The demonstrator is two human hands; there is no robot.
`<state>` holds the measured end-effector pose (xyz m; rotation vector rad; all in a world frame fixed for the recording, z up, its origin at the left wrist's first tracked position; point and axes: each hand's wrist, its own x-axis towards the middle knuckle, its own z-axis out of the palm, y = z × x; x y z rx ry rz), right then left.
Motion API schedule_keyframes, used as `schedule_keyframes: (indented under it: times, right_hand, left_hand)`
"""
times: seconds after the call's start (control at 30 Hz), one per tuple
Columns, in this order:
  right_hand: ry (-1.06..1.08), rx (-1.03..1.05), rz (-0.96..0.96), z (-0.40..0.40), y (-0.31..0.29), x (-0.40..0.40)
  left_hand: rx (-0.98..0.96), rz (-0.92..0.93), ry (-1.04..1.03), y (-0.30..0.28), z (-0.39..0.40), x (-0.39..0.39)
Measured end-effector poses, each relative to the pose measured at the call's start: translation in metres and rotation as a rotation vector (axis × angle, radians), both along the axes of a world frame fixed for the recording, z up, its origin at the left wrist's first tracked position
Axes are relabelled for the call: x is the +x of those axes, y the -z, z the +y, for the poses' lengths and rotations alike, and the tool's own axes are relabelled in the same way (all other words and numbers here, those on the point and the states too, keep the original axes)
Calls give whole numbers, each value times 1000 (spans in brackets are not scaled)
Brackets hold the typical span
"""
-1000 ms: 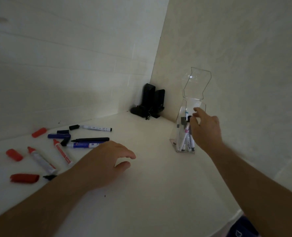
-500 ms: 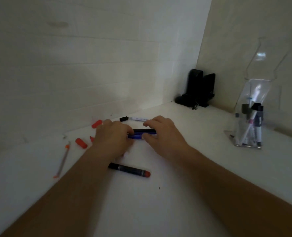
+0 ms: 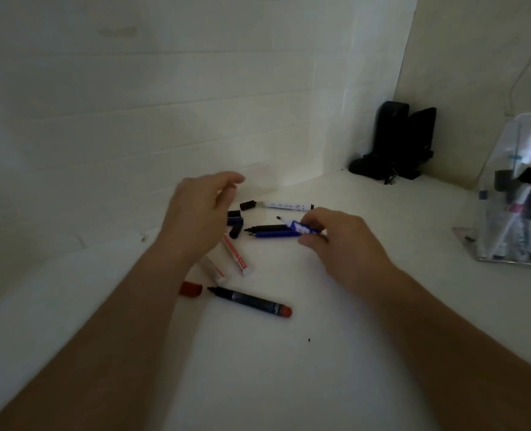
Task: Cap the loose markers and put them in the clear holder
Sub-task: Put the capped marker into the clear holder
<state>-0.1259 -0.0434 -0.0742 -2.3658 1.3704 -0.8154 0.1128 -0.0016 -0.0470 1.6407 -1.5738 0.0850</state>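
Observation:
My right hand (image 3: 342, 244) pinches a blue-and-white uncapped marker (image 3: 297, 226), tip pointing left, just above a black marker (image 3: 265, 228) and a blue marker (image 3: 275, 234) lying on the white table. My left hand (image 3: 199, 219) hovers with fingers relaxed and spread, holding nothing, over loose black caps (image 3: 235, 223). Two white markers with red print (image 3: 237, 255) lie under its wrist. A dark marker with a red end (image 3: 251, 301) and a red cap (image 3: 191, 289) lie nearer me. The clear holder (image 3: 513, 206) stands at the far right with several markers inside.
A white marker (image 3: 286, 206) with a black cap (image 3: 248, 205) beside it lies by the back wall. A black stand-like object (image 3: 398, 144) sits in the corner. White walls close the table at the back and right.
My right hand has lifted the blue-and-white marker off the pile. My left hand rose and opened away from the markers. The view shifted slightly, with the holder now at the right edge.

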Motion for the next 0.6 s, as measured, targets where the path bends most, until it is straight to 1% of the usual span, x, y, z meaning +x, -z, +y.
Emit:
schedule_keyframes:
  times: [0.03, 0.07, 0.13, 0.2, 0.23, 0.27, 0.3, 0.37, 0.47, 0.53, 0.6]
  right_hand:
    - [24, 23, -12, -4, 0, -6]
    - [43, 36, -17, -7, -2, -11]
    - [58, 54, -31, -13, 0, -17]
    - [42, 87, -48, -13, 2, -16]
    - [29, 100, -60, -12, 5, -15]
    - [21, 108, -67, -11, 7, -13]
    - [15, 108, -73, -10, 8, -13]
    - [8, 108, -93, -8, 8, -12]
    - [-15, 114, -93, -9, 9, -11]
    - [-33, 120, -101, -9, 10, -8]
    - [-38, 128, -113, -9, 11, -5]
  left_hand:
    - [-13, 2, -70, 1, -1, 10]
    - [16, -9, -128, 2, -2, 18]
    - [166, -87, -194, 6, -4, 28]
    - [317, -186, -204, 12, -4, 31]
    - [368, -208, -208, 13, -3, 33]
    - [404, -192, -217, 14, -3, 36]
    - [413, -151, -230, 14, -3, 40]
    - [350, -93, -290, 10, -1, 46]
    - [238, -114, -410, 3, 2, 51]
    - [240, -121, -488, 1, 6, 54]
    - [241, -97, -510, 1, 6, 57]
